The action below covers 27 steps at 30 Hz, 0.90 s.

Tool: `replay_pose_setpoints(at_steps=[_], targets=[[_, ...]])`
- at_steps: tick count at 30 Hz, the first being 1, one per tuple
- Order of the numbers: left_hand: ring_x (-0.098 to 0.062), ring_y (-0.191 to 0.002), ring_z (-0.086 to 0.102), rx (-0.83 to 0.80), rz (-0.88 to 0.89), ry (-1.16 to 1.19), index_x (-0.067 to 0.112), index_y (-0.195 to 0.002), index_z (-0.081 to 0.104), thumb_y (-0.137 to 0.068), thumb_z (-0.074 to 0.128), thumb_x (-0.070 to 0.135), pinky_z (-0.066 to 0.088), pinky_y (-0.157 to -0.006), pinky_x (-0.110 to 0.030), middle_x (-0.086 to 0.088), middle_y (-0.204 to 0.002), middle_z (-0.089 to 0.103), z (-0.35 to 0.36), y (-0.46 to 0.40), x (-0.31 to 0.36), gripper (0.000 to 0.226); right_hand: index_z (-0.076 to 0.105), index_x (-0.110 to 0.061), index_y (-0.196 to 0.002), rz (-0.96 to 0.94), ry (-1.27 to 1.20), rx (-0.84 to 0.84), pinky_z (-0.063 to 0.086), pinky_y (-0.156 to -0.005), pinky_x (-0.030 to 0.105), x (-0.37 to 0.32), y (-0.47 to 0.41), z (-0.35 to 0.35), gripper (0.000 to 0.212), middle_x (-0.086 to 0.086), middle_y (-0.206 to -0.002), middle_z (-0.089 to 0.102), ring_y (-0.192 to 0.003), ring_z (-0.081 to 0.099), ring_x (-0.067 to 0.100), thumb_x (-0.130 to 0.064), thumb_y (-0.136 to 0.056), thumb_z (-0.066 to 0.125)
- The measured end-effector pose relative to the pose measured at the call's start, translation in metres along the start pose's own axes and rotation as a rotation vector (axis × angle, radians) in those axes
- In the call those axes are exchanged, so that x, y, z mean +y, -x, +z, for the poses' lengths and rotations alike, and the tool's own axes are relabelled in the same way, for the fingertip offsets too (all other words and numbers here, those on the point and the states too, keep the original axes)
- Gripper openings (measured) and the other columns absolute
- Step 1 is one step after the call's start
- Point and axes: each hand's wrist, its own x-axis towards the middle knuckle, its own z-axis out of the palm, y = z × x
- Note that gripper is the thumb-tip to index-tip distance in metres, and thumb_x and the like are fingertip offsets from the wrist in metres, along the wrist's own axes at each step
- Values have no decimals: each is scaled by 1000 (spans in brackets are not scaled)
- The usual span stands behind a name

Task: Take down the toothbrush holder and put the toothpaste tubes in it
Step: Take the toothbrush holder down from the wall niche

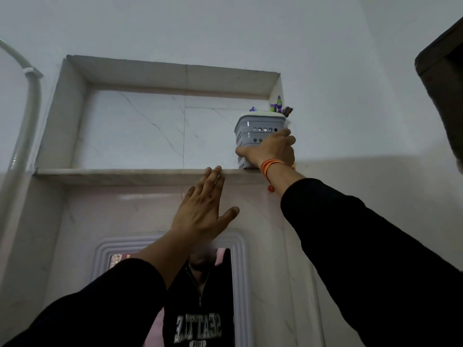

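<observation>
Grey plastic toothbrush holder (259, 136) stood at the niche ledge's (125, 172) right end, right hand (271, 150) clamped around it; left hand (203, 209) spread flat below the ledge.

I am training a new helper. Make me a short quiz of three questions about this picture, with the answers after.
1. True or false: the right hand grips the toothbrush holder.
2. Where does the holder stand? A) left end of the shelf B) right end C) middle
3. Fill in: the left hand lies open and flat below the ____.

Key: 1 true; 2 B; 3 shelf.
</observation>
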Motion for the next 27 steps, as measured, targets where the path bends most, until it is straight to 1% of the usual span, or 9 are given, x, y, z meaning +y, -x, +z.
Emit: replay_pose_setpoints(at_steps=[3,7,9,11,14,18,22,24,27], targets=[[-7,-154,-21,-38,3,52,19,-162,-4,-96,28,70,5,-129,-40,9,-169,-17,-7,0,-1,90,33,-10,-131,14,-52,-13,46,-67,32,-5,9,-14,117,10,-121,46,-101,58,27,-61,-39,85],[-6,-154,-19,-104,-8,115,20,-162,-4,-97,29,68,4,-128,-39,9,-170,-14,-20,-3,0,87,32,-10,-133,-15,-51,-49,40,-67,32,-12,25,-41,115,10,-124,44,-105,56,27,-63,-45,84],[-7,-155,-17,-140,-20,130,19,-162,-4,-98,29,67,5,-129,-40,7,-170,-13,-25,-4,0,86,31,-10,-133,-48,-60,-62,46,-71,35,-14,36,-54,115,11,-126,44,-110,55,28,-63,-46,83],[-10,-156,-14,-168,-28,122,19,-162,-4,-98,29,66,7,-128,-41,5,-171,-12,-32,2,2,86,31,-9,-135,-66,-64,-76,51,-84,39,-12,51,-65,117,11,-129,44,-115,53,29,-64,-46,84],[-17,-158,-3,-176,-75,175,19,-163,-2,-99,37,62,11,-127,-40,0,-171,-5,-38,19,4,86,31,-9,-135,-55,-75,-143,53,-91,42,0,82,-77,118,11,-130,45,-116,53,28,-61,-45,86],[-21,-157,13,-178,-161,292,17,-162,10,-99,47,53,20,-123,-39,-5,-170,12,-32,64,4,81,33,-9,-131,-36,-135,-220,56,-87,39,31,136,-81,116,6,-123,53,-108,58,23,-55,-41,90],[-22,-141,45,-271,-219,426,21,-156,27,-96,55,47,41,-113,-42,-5,-160,34,-14,132,6,71,35,-10,-122,-13,-105,-259,57,-84,37,72,203,-77,112,0,-115,57,-100,60,20,-59,-38,91],[-23,-136,50,-331,-222,441,25,-148,36,-93,57,47,46,-109,-46,-4,-152,44,-2,172,8,64,35,-9,-120,1,-129,-278,56,-76,28,97,239,-73,113,-5,-107,53,-93,57,16,-60,-36,91],[-22,-133,50,-468,-234,489,24,-140,49,-91,63,36,48,-106,-45,-2,-148,49,18,234,17,53,35,-9,-121,86,-200,-356,42,-61,8,139,296,-66,113,-9,-104,49,-90,53,8,-53,-37,95]])
